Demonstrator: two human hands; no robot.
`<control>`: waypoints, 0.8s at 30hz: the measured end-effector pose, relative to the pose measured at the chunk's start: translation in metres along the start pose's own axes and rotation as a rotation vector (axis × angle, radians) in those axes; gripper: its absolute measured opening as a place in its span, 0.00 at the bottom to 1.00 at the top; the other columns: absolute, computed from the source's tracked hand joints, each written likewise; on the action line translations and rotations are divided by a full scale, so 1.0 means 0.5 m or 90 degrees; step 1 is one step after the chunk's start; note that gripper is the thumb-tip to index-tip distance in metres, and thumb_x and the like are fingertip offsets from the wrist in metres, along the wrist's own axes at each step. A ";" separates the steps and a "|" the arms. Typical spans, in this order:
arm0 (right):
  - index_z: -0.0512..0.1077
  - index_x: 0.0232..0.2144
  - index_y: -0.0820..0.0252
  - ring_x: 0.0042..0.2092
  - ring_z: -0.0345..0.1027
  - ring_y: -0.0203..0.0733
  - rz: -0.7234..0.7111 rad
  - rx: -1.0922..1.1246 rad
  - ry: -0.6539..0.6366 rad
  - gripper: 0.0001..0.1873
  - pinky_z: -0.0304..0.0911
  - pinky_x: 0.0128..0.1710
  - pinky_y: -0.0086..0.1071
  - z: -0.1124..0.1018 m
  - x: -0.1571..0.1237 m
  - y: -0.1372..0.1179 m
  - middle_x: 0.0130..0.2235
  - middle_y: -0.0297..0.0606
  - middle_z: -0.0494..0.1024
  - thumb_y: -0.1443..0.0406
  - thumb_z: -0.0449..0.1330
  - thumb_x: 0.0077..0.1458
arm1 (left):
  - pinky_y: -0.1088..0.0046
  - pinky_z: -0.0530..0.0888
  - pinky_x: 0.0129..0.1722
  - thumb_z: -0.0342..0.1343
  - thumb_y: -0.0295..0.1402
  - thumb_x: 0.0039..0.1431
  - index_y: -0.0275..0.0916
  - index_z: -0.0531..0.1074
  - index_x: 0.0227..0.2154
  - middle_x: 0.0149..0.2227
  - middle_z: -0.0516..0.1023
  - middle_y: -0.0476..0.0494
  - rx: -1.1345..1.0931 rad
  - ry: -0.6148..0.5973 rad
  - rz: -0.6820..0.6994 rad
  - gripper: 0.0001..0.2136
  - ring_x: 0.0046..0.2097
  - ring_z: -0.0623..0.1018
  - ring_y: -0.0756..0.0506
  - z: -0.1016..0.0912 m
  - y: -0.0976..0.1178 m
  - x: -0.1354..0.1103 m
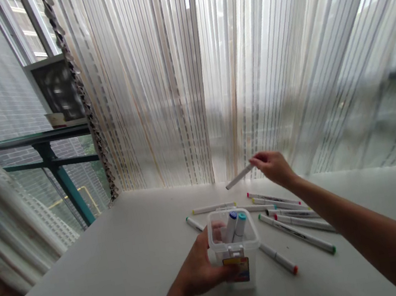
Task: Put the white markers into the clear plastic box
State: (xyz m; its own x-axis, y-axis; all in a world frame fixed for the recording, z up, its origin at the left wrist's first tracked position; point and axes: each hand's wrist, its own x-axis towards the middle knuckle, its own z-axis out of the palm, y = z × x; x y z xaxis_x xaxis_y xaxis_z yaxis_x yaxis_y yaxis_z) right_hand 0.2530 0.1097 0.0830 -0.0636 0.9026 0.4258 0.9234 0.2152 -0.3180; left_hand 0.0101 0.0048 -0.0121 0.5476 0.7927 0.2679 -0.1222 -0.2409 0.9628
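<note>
The right hand (273, 167) pinches a white marker (239, 177) above the far side of the table (92, 284), its long axis running left and slightly down, free tip toward the left. The left hand (200, 270) grips the clear plastic tub (234, 246) nearer, two capped markers (234, 224) upright inside. Loose markers (295, 222) lie scattered to the right.

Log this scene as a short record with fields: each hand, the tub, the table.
left: left hand grips clear tub, upright on table
right: right hand holds white marker in the air, above the table
in tub: blue-capped marker, teal-capped marker
on table: loose markers scattered beyond and right of tub
behind: striped sheer curtain
</note>
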 end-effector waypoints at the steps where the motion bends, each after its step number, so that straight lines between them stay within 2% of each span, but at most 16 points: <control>1: 0.70 0.34 0.66 0.25 0.62 0.34 0.000 0.045 0.034 0.21 0.56 0.24 0.28 -0.039 -0.005 -0.010 0.24 0.38 0.70 0.58 0.42 0.57 | 0.73 0.69 0.35 0.65 0.33 0.39 0.37 0.60 0.45 0.36 0.71 0.45 0.009 0.001 0.007 0.28 0.36 0.71 0.46 -0.001 -0.001 0.000; 2: 0.70 0.32 0.65 0.21 0.57 0.32 -0.002 0.182 0.092 0.20 0.53 0.20 0.27 -0.076 -0.012 -0.022 0.21 0.35 0.67 0.57 0.46 0.55 | 0.72 0.69 0.36 0.65 0.33 0.39 0.36 0.60 0.45 0.36 0.71 0.44 0.019 0.001 0.014 0.28 0.36 0.71 0.46 -0.002 -0.002 0.000; 4: 0.70 0.26 0.63 0.18 0.52 0.30 -0.044 0.415 0.123 0.15 0.49 0.17 0.26 -0.141 -0.030 -0.056 0.17 0.29 0.62 0.56 0.53 0.50 | 0.71 0.69 0.38 0.65 0.33 0.40 0.36 0.61 0.44 0.37 0.71 0.44 0.038 0.000 0.025 0.28 0.37 0.71 0.45 -0.003 -0.001 0.001; 5: 0.70 0.24 0.62 0.18 0.51 0.29 -0.069 0.480 0.104 0.12 0.47 0.17 0.26 -0.166 -0.041 -0.077 0.16 0.28 0.61 0.57 0.56 0.47 | 0.70 0.69 0.38 0.65 0.33 0.40 0.36 0.61 0.44 0.37 0.72 0.44 0.045 -0.002 0.030 0.27 0.38 0.72 0.45 -0.003 0.000 0.001; 7: 0.71 0.22 0.61 0.18 0.50 0.28 -0.122 0.507 0.039 0.10 0.46 0.17 0.26 -0.195 -0.062 -0.120 0.15 0.28 0.60 0.59 0.58 0.44 | 0.70 0.69 0.38 0.65 0.34 0.40 0.36 0.62 0.44 0.37 0.72 0.44 0.064 -0.001 0.036 0.27 0.38 0.72 0.44 -0.004 0.004 0.001; 9: 0.71 0.21 0.62 0.19 0.51 0.28 -0.179 0.435 -0.038 0.09 0.47 0.17 0.26 -0.199 -0.082 -0.162 0.16 0.29 0.62 0.61 0.58 0.44 | 0.69 0.69 0.40 0.65 0.34 0.40 0.36 0.63 0.43 0.38 0.72 0.45 0.091 0.008 0.040 0.26 0.39 0.72 0.44 -0.004 0.007 0.001; 11: 0.72 0.21 0.63 0.20 0.53 0.29 -0.236 0.306 -0.092 0.10 0.49 0.19 0.26 -0.185 -0.098 -0.197 0.17 0.30 0.64 0.62 0.57 0.46 | 0.68 0.68 0.41 0.64 0.34 0.40 0.37 0.64 0.42 0.39 0.72 0.44 0.115 0.017 0.043 0.25 0.41 0.71 0.43 -0.005 0.010 0.000; 15: 0.74 0.23 0.62 0.22 0.57 0.29 -0.320 0.009 -0.153 0.08 0.50 0.24 0.25 -0.139 -0.124 -0.245 0.20 0.32 0.69 0.65 0.56 0.47 | 0.67 0.68 0.42 0.64 0.34 0.40 0.37 0.64 0.44 0.41 0.72 0.44 0.122 0.016 0.045 0.25 0.42 0.71 0.42 -0.006 0.008 0.001; 18: 0.73 0.25 0.61 0.24 0.60 0.31 -0.334 -0.155 -0.195 0.05 0.49 0.23 0.26 -0.108 -0.136 -0.261 0.23 0.34 0.72 0.65 0.59 0.45 | 0.67 0.68 0.42 0.64 0.34 0.40 0.37 0.63 0.43 0.41 0.71 0.43 0.107 0.007 0.058 0.25 0.42 0.71 0.42 -0.006 0.005 0.002; 21: 0.73 0.26 0.60 0.27 0.62 0.34 -0.335 -0.222 -0.219 0.07 0.48 0.23 0.27 -0.088 -0.140 -0.264 0.26 0.36 0.74 0.62 0.60 0.44 | 0.68 0.68 0.40 0.64 0.33 0.40 0.37 0.63 0.43 0.41 0.71 0.43 0.090 0.006 0.061 0.26 0.41 0.71 0.43 -0.006 0.003 0.004; 24: 0.73 0.27 0.59 0.28 0.63 0.35 -0.351 -0.210 -0.238 0.07 0.49 0.24 0.26 -0.088 -0.135 -0.262 0.26 0.36 0.74 0.61 0.59 0.45 | 0.69 0.68 0.39 0.64 0.33 0.39 0.36 0.63 0.43 0.40 0.70 0.44 0.092 0.014 0.056 0.26 0.40 0.71 0.43 -0.006 0.004 0.004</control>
State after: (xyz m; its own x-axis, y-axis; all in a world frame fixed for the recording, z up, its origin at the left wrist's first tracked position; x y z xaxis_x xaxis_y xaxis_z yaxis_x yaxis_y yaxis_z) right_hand 0.1531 0.0040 0.1330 -0.6213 0.7752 0.1142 0.7819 0.6038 0.1551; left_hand 0.0084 0.0075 -0.0094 0.5220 0.7763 0.3534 -0.0480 -0.3869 0.9209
